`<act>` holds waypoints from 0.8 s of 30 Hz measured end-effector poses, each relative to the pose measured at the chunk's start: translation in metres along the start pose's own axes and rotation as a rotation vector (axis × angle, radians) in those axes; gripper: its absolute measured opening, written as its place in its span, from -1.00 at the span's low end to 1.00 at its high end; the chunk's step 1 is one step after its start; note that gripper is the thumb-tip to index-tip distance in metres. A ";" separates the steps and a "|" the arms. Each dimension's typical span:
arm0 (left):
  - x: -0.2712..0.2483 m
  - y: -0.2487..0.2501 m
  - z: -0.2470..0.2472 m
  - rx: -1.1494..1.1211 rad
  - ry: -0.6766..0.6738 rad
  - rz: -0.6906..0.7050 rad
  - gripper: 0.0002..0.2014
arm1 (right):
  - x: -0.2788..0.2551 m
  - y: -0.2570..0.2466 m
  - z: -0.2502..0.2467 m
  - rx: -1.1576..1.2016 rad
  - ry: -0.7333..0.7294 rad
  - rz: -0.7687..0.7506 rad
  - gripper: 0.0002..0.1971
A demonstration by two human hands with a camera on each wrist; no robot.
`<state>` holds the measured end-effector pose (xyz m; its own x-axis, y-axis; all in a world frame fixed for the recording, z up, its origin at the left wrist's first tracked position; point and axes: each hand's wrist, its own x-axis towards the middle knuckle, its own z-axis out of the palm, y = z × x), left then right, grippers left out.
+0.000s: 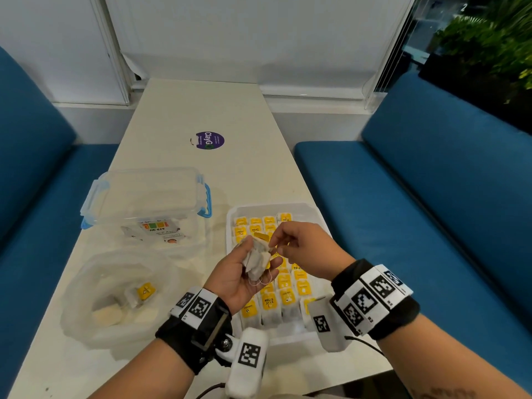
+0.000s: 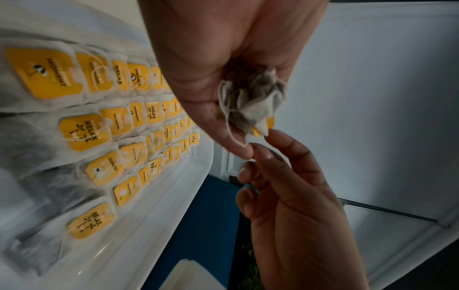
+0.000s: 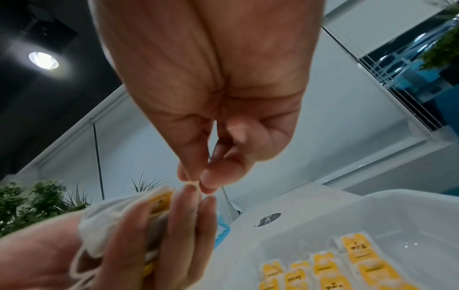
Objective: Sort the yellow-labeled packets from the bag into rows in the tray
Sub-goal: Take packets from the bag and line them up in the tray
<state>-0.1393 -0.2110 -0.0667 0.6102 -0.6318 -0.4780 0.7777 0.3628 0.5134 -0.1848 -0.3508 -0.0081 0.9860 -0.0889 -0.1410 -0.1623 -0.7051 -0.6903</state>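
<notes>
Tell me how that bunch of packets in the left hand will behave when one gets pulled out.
Probably floppy: the packets sag crumpled in the left hand. Likely light, since loosely curled fingers hold several. Their strings loop loose, so pulling one may drag others along. The right hand is at the bunch's yellow tags; whether it grips one is unclear.

Blue benches [image 1: 431, 197], white table [image 1: 207, 110]
</notes>
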 end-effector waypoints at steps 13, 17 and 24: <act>0.003 -0.007 0.000 0.014 0.009 0.009 -0.90 | -0.005 0.002 0.003 0.018 -0.079 0.062 -0.92; 0.003 -0.007 0.003 -0.014 0.008 0.021 -0.84 | -0.006 0.000 0.004 0.065 -0.051 0.072 -0.93; 0.001 -0.010 0.005 0.001 -0.023 0.033 -0.81 | -0.007 -0.002 0.019 0.074 -0.078 0.077 -0.80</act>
<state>-0.1469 -0.2185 -0.0686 0.6317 -0.6354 -0.4440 0.7572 0.3831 0.5291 -0.1921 -0.3349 -0.0192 0.9651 -0.0832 -0.2483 -0.2421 -0.6443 -0.7254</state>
